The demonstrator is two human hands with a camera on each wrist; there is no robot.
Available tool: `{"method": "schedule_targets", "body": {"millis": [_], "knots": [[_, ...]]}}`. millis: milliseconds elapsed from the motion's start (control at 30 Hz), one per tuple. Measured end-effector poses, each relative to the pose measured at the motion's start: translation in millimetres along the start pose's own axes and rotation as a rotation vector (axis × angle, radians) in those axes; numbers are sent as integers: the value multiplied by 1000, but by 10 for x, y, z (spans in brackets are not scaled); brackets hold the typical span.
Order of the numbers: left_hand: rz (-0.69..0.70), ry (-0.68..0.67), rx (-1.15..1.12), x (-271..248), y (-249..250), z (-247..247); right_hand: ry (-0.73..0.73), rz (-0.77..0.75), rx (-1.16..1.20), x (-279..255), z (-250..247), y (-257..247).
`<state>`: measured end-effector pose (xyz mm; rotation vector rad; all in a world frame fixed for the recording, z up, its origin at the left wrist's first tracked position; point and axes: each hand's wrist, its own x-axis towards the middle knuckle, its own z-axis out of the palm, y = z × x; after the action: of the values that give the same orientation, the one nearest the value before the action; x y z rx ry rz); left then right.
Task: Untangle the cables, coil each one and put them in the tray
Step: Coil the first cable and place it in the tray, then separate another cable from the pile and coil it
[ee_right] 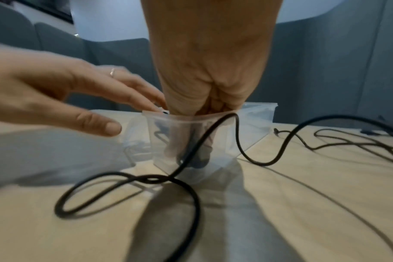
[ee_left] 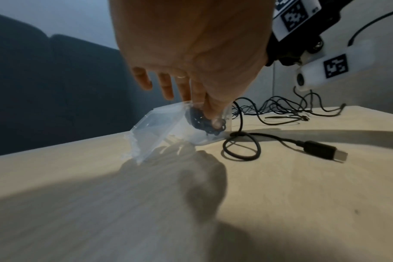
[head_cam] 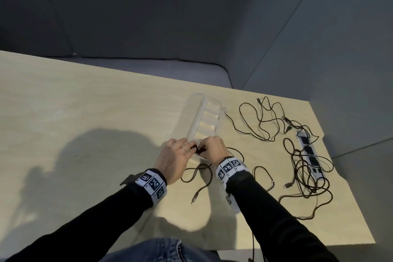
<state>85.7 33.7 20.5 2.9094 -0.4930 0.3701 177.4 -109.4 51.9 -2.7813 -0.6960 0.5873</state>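
A clear compartmented tray (head_cam: 192, 117) lies at mid-table. A small black coiled cable (head_cam: 196, 149) sits in its nearest compartment. My right hand (head_cam: 205, 148) reaches down into that compartment, its bunched fingers (ee_right: 171, 147) pinching the coil (ee_right: 199, 160). My left hand (head_cam: 191, 147) has straight fingers at the tray rim (ee_right: 150, 113), and one fingertip (ee_left: 215, 122) presses on the coil (ee_left: 198, 120). A loose black USB cable (head_cam: 200, 173) loops on the table just in front of the tray, its plug (ee_left: 325, 150) lying free.
A tangle of several black cables (head_cam: 265, 121) spreads to the right of the tray, and more (head_cam: 306, 168) lie over a white power strip (head_cam: 310, 153) set in the table near its right edge. A grey sofa (head_cam: 148, 70) stands behind the table.
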Motion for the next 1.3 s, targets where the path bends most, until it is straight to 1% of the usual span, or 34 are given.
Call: {"method": "schedule_targets", "body": {"millis": [67, 167, 200, 300, 400, 433, 467, 533, 567, 600, 633, 667, 700, 733, 767, 800, 833, 900, 1000, 1100, 1167, 1233, 1300], "knots": [[21, -9, 49, 56, 42, -26, -23, -39, 18, -32, -4, 45], [10, -84, 108, 114, 89, -35, -77, -136, -11, -63, 18, 111], [3, -105, 118, 120, 94, -23, -67, -135, -24, -81, 27, 124], [-16, -135, 112, 115, 109, 16, 17, -94, -110, -117, 68, 119], [-19, -153, 61, 85, 107, 48, 121, -22, -277, -97, 14, 3], [-25, -164, 53, 82, 114, 45, 130, 16, -260, -89, -17, -26], [-33, -166, 51, 82, 129, 43, 128, 47, -193, -86, -47, -17], [-61, -168, 49, 64, 168, 36, 100, 98, 89, -110, -78, 72], [-84, -164, 36, 44, 185, 29, 140, 76, 199, -178, -91, 123], [-105, -146, 11, 20, 196, 28, 229, 48, 239, -261, -96, 176], [-121, -124, -20, -4, 217, 18, 347, 32, 211, -365, -92, 234], [-123, -87, -57, -31, 247, 14, 455, 58, 159, -483, -72, 304], [-115, -47, -108, -52, 285, -3, 527, 122, 107, -599, -51, 384], [-101, -9, -171, -71, 323, -8, 542, 202, 71, -698, -7, 493], [-88, 11, -238, -84, 369, -23, 491, 289, 67, -775, 55, 615], [-76, 21, -304, -93, 414, -29, 410, 357, 123, -835, 119, 748], [-68, 17, -379, -100, 455, -29, 338, 399, 236, -883, 159, 867], [-76, -5, -515, -134, 543, -2, 232, 393, 468, -1008, 194, 1046], [-138, -79, -578, -124, 696, 46, 152, 309, 616, -1208, 105, 1157], [-166, -177, -595, -5, 931, 59, 158, 266, 742, -1370, -37, 1274], [-172, -242, -611, 100, 1061, 42, 163, 217, 907, -1419, -169, 1301], [-187, -303, -647, 251, 1312, 28, 193, 154, 1101, -1507, -354, 1354], [-213, -312, -823, 403, 1630, -12, 239, 115, 1238, -1587, -539, 1421]]}}
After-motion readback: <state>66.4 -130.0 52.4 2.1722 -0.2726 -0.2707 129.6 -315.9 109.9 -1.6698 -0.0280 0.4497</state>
